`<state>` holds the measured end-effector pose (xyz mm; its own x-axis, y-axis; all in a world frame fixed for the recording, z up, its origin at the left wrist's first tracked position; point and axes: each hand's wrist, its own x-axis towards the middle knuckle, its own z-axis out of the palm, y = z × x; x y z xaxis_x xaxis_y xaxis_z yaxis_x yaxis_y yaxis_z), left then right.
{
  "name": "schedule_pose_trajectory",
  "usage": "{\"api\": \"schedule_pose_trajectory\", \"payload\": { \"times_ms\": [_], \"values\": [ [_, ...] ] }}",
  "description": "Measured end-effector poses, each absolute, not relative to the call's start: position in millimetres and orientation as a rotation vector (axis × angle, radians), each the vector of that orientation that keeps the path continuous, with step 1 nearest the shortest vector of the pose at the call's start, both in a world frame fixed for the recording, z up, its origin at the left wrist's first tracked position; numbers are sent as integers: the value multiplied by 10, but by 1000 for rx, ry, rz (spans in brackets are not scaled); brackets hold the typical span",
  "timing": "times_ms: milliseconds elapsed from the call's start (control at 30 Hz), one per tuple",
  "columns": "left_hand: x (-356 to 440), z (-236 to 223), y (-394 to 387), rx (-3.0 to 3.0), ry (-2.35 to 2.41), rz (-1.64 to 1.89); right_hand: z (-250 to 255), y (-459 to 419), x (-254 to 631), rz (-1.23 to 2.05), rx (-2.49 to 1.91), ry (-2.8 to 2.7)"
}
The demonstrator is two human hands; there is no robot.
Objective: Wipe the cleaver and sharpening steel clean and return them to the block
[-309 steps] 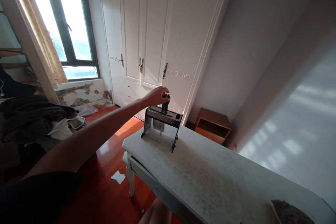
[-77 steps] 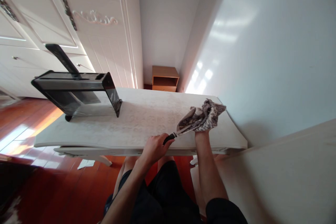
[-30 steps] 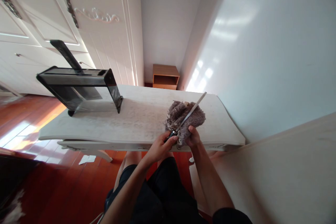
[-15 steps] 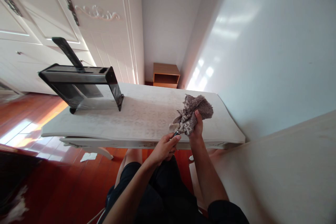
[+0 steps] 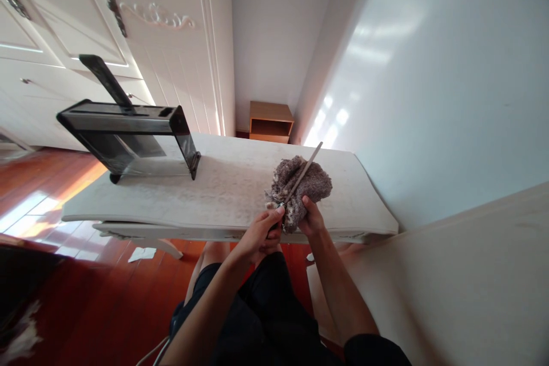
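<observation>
Left hand (image 5: pixel 262 233): grip closed on the tool (image 5: pixel 304 172) by its handle, the shaft slanting away over the bunched cloth (image 5: pixel 316 183). Right hand (image 5: pixel 313 218): grip clasping the cloth, thumb uppermost. Both things are over the worktop (image 5: pixel 227 186); a stand (image 5: pixel 128 124) rests at its left.

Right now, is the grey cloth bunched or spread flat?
Bunched: the grey cloth shows thick folds, gathered in the right hand.

Mottled grey-brown cloth (image 5: pixel 315 183), grey rod (image 5: pixel 303 172), black-and-silver stand (image 5: pixel 124 122), off-white table (image 5: pixel 227 183)
</observation>
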<state>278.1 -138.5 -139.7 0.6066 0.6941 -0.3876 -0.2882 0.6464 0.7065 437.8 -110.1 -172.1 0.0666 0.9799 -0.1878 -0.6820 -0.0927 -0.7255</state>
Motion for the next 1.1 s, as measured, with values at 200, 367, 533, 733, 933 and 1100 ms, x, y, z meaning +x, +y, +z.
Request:
{"api": "schedule_pose_trajectory", "payload": {
  "times_ms": [200, 367, 533, 733, 933, 1100],
  "values": [
    [2749, -1468, -1383, 613, 617, 534, -1742, -1075, 4381, 1443, -831, -531],
    [2722, -1565, -1422, 565, 511, 438, -1733, -960, 4416, 1426, -774, -477],
    [2635, -1559, -1435, 521, 495, 359, -1517, -808, 4540, 1326, -722, -331],
    [2492, -1578, -1384, 477, 453, 286, -1373, -751, 4658, 1246, -692, -372],
    [2469, -1718, -1328, 245, 308, 249, -1548, -952, 4464, 1266, -834, -471],
    [2528, -1678, -1354, 157, 319, 309, -1643, -1156, 4190, 1310, -883, -411]
  ]
}}
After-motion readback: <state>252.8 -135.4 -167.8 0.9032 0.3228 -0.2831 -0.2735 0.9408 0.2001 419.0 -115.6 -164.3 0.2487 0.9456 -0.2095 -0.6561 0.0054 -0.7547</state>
